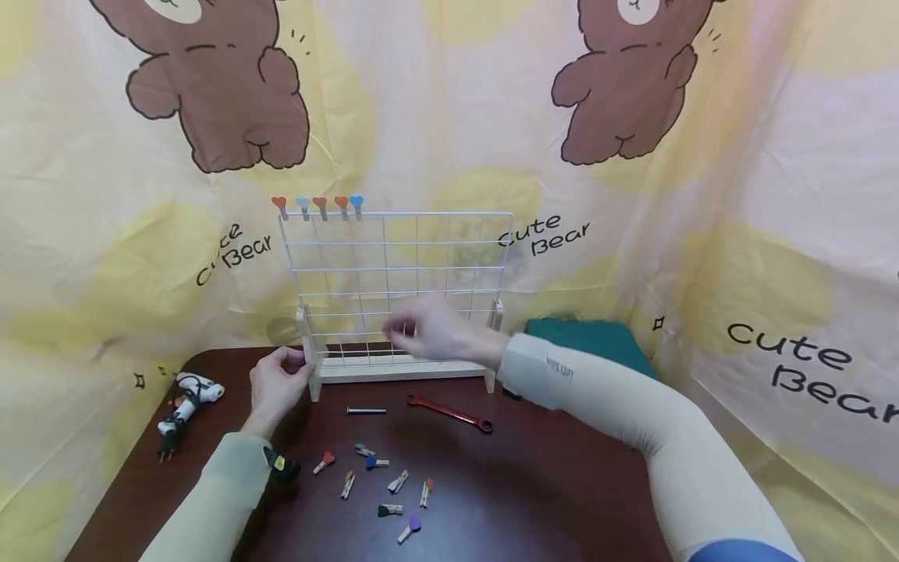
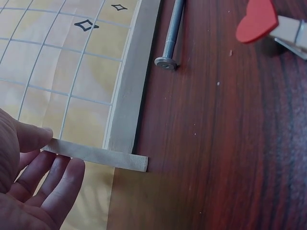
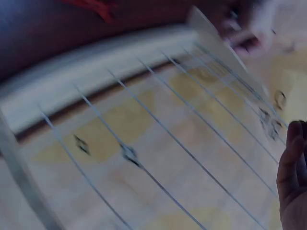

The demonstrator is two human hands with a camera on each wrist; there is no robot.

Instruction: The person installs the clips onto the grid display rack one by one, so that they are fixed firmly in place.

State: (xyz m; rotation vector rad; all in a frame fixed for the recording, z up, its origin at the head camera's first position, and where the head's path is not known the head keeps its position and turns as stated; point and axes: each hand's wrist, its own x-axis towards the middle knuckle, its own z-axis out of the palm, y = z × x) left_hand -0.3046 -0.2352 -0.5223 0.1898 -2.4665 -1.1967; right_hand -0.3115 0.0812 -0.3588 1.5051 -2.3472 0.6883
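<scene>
A white wire grid rack (image 1: 403,268) stands upright in a pale wooden base (image 1: 403,369). My left hand (image 1: 278,388) pinches the rack's left wooden side post (image 2: 96,154) between thumb and fingers. My right hand (image 1: 431,328) is in front of the lower grid, its fingers loosely bent, with nothing visible in it. In the right wrist view, part of the right hand (image 3: 293,177) shows at the edge, apart from the wires. Several clothespins with heart tops, including an orange-red one (image 1: 279,204) and a blue one (image 1: 357,204), are clipped along the grid's top left.
Several loose clothespins, among them a red-heart one (image 1: 324,462) and a purple-heart one (image 1: 410,528), lie on the dark table (image 1: 562,484). A bolt (image 1: 367,410) and a red wrench (image 1: 451,413) lie before the base. A white corded tool (image 1: 188,403) lies left; a green object (image 1: 593,339) sits behind right.
</scene>
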